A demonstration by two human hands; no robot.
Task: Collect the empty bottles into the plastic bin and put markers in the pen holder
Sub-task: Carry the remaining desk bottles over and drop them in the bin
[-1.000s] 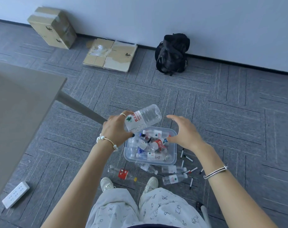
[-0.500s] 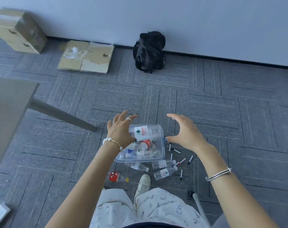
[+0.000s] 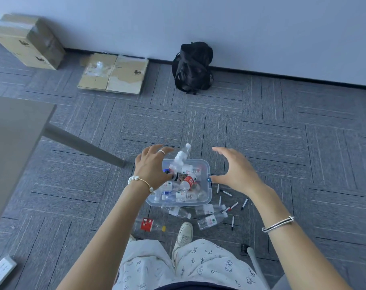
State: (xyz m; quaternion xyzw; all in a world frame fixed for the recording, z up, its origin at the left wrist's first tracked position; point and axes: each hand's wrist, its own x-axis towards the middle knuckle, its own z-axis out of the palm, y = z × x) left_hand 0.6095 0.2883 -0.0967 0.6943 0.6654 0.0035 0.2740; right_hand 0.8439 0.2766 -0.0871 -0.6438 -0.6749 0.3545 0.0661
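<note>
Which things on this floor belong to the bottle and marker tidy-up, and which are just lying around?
Part of the job: plastic bin, bottles inside it, loose bottles near the shoe, red-labelled bottle, scattered markers.

Just lying about: black backpack, cardboard box, flattened cardboard, power strip.

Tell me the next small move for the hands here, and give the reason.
Probably reach the right hand down for the nearest bottle on the carpet, just in front of the plastic bin. Both hands hold nothing: the left hand is spread above the bin, where a bottle is tumbling in. Several bottles and the markers lie on the floor.
</note>
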